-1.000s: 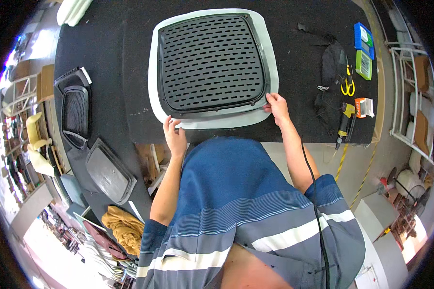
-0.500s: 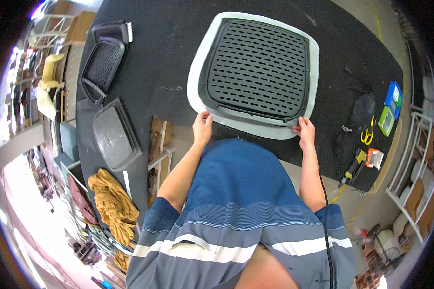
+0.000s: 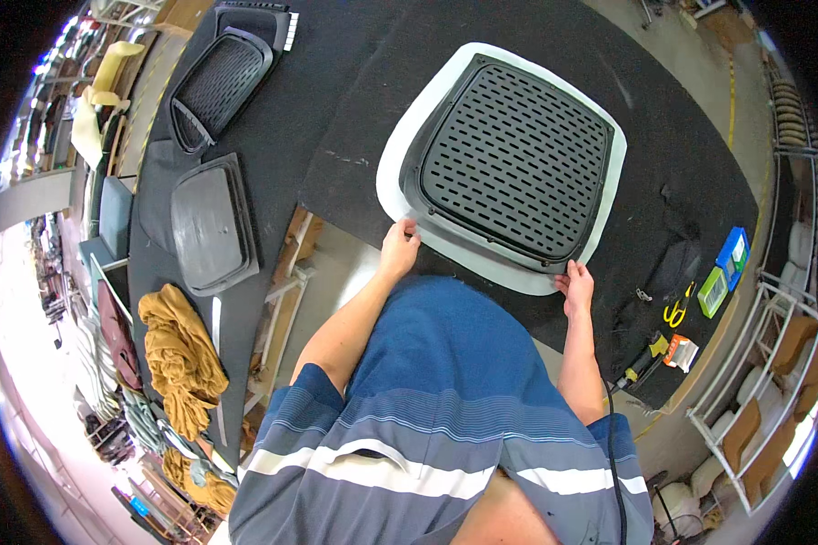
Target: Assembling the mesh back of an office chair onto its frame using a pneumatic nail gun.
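A black slotted plastic panel (image 3: 518,159), rounded at its corners like a chair seat or back, lies on the dark tabletop. Around and beneath it shows a pale grey border of sheet or padding (image 3: 482,263); which of the two I cannot tell. My left hand (image 3: 400,248) pinches this border at its near left corner, fingers curled. At the near right corner, my right hand (image 3: 575,289) has thumb and fingers closed on the same border, close to the panel's edge. The undersides of both are hidden.
On the left lie black mesh frames (image 3: 223,82), a dark grey moulded panel (image 3: 214,227) and crumpled brown cloth (image 3: 180,354). Yellow-handled scissors (image 3: 675,312), blue and green boxes (image 3: 725,272), an orange-and-white box (image 3: 680,352) and a yellow-black tool (image 3: 643,363) sit at the right edge.
The whole view has turned, so table and panel appear rotated clockwise and shifted right. Both hands stay at the border's near corners; the right hand appears lower in the picture.
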A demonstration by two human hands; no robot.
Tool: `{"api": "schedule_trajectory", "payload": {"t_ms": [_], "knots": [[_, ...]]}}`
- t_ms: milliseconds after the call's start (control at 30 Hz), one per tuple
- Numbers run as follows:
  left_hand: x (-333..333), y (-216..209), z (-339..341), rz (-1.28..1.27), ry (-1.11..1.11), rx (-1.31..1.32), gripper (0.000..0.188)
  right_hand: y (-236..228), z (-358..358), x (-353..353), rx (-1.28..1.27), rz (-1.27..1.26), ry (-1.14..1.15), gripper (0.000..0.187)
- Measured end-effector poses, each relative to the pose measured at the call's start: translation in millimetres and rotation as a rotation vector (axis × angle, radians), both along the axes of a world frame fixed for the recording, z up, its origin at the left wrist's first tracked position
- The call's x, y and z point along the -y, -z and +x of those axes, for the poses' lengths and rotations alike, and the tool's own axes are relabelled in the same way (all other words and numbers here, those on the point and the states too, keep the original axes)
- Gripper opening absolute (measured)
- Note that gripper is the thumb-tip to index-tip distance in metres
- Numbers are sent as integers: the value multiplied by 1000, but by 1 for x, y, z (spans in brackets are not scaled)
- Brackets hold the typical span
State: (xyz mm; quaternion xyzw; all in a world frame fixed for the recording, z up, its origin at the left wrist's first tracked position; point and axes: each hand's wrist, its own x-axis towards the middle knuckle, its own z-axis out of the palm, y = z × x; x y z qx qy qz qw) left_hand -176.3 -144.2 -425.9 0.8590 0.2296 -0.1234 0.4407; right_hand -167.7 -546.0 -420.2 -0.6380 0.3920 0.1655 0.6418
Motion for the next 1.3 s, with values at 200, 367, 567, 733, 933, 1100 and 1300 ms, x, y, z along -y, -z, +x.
{"api": "schedule_trajectory", "payload": {"t_ms": [200,367,567,733,933,1100,1300], "knots": [[-1,5,2,-69,-70,-22,35,0,0,3,4,7,-8,19],[-14,-8,28,-611,-440,-46,49,-8,-2,-3,11,120,146,24],[-19,-21,53,-822,-528,-95,66,-33,-3,-8,221,611,225,33],[-23,-12,57,-1051,-485,-125,34,-92,4,-21,418,683,192,48],[-17,-29,53,-1262,-517,-78,22,-136,7,-30,548,685,62,52],[-25,-45,50,-1336,-449,9,24,-157,10,-27,612,647,-15,53],[-28,-61,49,-1408,-371,145,28,-169,18,-28,663,650,-82,55]]}}
